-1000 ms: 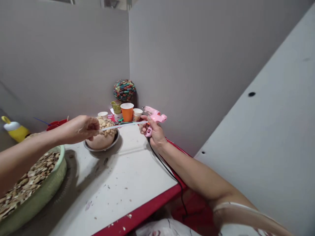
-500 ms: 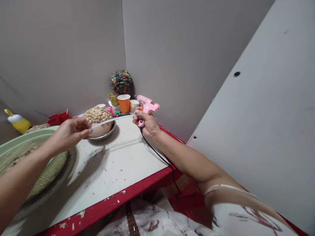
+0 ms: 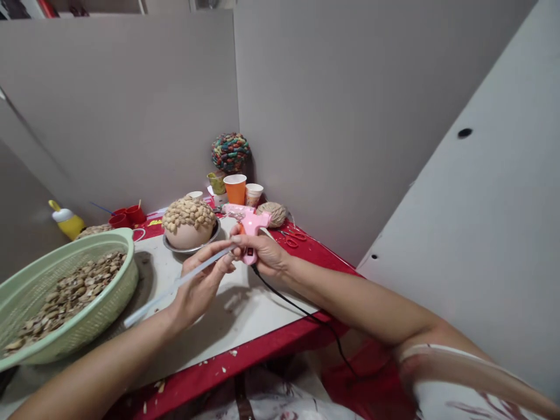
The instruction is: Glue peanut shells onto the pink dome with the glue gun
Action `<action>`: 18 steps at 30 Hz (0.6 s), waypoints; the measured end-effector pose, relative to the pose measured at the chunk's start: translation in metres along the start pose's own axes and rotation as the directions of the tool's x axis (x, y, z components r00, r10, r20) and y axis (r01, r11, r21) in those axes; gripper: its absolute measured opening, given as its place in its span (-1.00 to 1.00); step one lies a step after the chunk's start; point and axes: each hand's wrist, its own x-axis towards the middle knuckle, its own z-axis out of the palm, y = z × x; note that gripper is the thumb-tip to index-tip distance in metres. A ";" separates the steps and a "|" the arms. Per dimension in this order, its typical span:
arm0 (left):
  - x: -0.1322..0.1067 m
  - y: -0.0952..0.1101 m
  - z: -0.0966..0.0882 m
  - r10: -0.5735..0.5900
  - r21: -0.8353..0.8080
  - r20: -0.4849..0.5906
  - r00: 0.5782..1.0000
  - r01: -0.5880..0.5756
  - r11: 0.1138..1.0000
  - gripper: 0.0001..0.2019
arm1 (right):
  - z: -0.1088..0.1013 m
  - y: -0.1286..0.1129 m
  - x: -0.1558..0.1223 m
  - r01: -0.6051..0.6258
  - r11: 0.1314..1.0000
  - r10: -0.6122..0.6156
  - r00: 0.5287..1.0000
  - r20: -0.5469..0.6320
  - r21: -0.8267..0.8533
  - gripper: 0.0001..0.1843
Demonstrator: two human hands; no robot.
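Observation:
My right hand [image 3: 262, 256] is closed round the handle of a pink glue gun [image 3: 251, 224], held above the white table top [image 3: 227, 315]. A long clear glue stick [image 3: 175, 286] runs from the gun's back end down to the left. My left hand [image 3: 199, 289] pinches this stick close to the gun. A black cord [image 3: 301, 312] trails from the gun over the table's red edge. Behind the hands sits a pinkish ball half covered in shells [image 3: 189, 221] in a metal dish.
A green basket [image 3: 87, 315] full of shells stands at the left. At the back corner are an orange cup [image 3: 235, 188], paper cups, a multicoloured ball [image 3: 230, 151], a twine ball [image 3: 272, 213], red scissors [image 3: 293, 236], red cups [image 3: 126, 217] and a yellow bottle [image 3: 67, 221]. Grey partition walls close in the table.
My left hand slid along the glue stick from its far end up to the gun. Both hands and the gun came lower and nearer to me. The view shifted.

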 end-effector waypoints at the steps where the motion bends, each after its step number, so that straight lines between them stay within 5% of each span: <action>1: 0.001 -0.004 0.002 0.026 0.058 -0.002 1.000 -0.026 0.998 -0.71 | 0.000 0.002 0.000 -0.003 1.000 0.003 1.000 0.012 -0.018 -0.57; 5: 0.003 -0.013 -0.001 0.206 0.316 -0.095 0.974 -0.166 0.934 -0.79 | -0.001 0.000 0.000 0.066 0.994 -0.063 0.997 0.033 -0.085 -0.57; 8: 0.000 -0.011 -0.006 0.417 0.478 -0.111 0.902 -0.320 0.818 -0.87 | -0.001 -0.004 -0.003 0.181 0.952 -0.173 0.983 0.055 -0.248 -0.58; 12: -0.005 -0.002 -0.013 0.658 0.524 0.162 0.736 -0.629 0.574 -0.70 | 0.000 -0.003 -0.011 0.272 0.837 -0.286 0.957 0.046 -0.475 -0.63; 15: -0.009 0.003 -0.018 0.690 0.421 0.431 0.582 -0.806 0.416 -0.50 | 0.002 0.000 -0.017 0.330 0.726 -0.380 0.924 0.048 -0.603 -0.67; 18: -0.012 0.004 -0.020 0.685 0.426 0.530 0.500 -0.855 0.295 -0.43 | 0.002 0.001 -0.019 0.348 0.603 -0.433 0.899 0.072 -0.718 -0.67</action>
